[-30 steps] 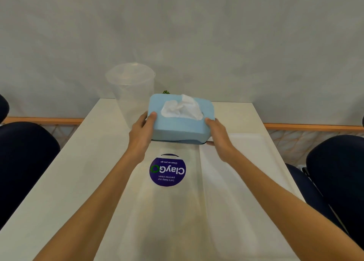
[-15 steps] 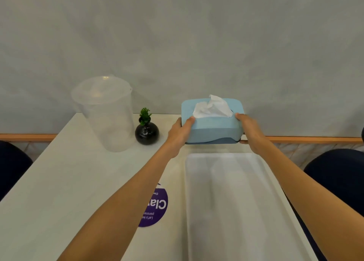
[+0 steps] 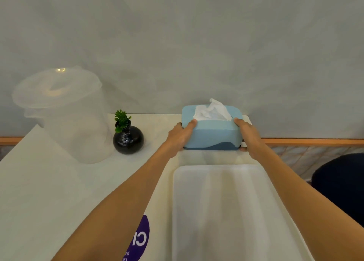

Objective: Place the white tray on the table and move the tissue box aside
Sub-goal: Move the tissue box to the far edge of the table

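Holding the blue tissue box [image 3: 211,131] at both ends, the left hand [image 3: 180,136] and right hand [image 3: 249,137] have their fingers clamped on it. It sits at the far tabletop [image 3: 49,192] edge, just behind the white tray [image 3: 226,211].

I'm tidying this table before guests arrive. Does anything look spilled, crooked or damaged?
Nothing stands out. The tissue box sits square at the far edge between both hands, the white tray lies flat, and the small plant vase and clear container stand upright.
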Demonstrator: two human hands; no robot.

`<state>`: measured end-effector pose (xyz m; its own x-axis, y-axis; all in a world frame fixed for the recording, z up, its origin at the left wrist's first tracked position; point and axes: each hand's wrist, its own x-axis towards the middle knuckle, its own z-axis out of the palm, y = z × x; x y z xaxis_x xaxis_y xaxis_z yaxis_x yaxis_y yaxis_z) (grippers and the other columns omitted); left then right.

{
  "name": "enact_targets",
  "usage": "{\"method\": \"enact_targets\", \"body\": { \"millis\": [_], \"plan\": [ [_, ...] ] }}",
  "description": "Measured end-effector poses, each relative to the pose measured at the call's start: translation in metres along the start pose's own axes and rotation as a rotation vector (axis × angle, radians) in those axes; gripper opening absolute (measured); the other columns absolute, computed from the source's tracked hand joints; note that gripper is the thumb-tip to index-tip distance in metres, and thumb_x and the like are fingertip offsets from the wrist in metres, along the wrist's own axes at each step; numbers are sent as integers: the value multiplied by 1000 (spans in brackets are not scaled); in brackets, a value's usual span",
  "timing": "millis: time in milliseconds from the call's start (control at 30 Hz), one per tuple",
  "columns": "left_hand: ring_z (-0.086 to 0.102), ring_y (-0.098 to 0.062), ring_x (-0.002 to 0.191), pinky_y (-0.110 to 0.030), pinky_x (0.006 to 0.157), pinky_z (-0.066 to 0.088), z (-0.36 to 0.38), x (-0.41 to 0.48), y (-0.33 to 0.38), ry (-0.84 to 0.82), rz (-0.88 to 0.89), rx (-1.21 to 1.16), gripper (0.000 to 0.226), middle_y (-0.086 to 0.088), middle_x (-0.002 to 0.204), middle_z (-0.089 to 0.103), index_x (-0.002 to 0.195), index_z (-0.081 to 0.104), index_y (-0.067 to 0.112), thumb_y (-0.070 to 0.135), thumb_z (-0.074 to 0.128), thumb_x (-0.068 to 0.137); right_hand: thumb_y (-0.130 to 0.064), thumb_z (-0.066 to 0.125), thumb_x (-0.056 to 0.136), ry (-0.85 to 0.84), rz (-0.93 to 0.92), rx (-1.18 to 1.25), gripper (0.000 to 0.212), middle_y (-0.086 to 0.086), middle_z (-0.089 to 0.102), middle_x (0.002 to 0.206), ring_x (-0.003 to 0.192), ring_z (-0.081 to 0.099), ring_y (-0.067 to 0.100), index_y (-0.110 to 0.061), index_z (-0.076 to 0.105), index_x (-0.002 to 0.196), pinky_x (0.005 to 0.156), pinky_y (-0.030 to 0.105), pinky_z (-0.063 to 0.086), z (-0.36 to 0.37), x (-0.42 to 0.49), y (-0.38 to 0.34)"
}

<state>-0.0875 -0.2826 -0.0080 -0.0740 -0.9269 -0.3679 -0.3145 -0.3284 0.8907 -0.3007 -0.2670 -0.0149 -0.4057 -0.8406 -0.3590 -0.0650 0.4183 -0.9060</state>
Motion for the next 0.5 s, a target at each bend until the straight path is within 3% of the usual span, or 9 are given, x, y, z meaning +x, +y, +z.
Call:
{"method": "enact_targets", "body": {
  "millis": [100, 167, 333, 500],
  "plan": [
    [52, -23, 101, -35, 78, 49, 5, 11, 6, -2, 24, 0, 61, -3, 115, 52, 131, 43, 17, 62, 43, 89, -57, 48, 84, 13, -17, 34, 51, -2, 54, 97, 83, 52, 15, -24, 46, 123, 76, 41, 52, -2, 12, 1],
    [52, -22, 100, -34, 76, 49, 9, 18, 9, -4, 42, 14, 62, -3, 113, 52, 130, 44, 18, 63, 42, 88, -58, 48, 84, 21, -16, 44, 46, 1, 53, 104, 93, 52, 21, -26, 45, 117, 85, 45, 51, -4, 19, -1],
    [55, -23, 100, -38, 89, 53, 17, 31, 12, 6, 73, 44, 69, -4, 115, 56, 124, 49, 18, 72, 41, 83, -58, 49, 84, 25, -3, 55, 42, 4, 50, 112, 101, 50, 26, -27, 44, 112, 84, 47, 50, -8, 30, -7],
    [54, -19, 91, -29, 75, 43, 20, 34, 12, 21, 79, 75, 61, -3, 108, 54, 106, 47, 20, 75, 35, 82, -60, 47, 84, 18, 7, 29, 43, 5, 51, 112, 101, 50, 26, -25, 43, 110, 85, 47, 51, -8, 33, -9]
  ]
}}
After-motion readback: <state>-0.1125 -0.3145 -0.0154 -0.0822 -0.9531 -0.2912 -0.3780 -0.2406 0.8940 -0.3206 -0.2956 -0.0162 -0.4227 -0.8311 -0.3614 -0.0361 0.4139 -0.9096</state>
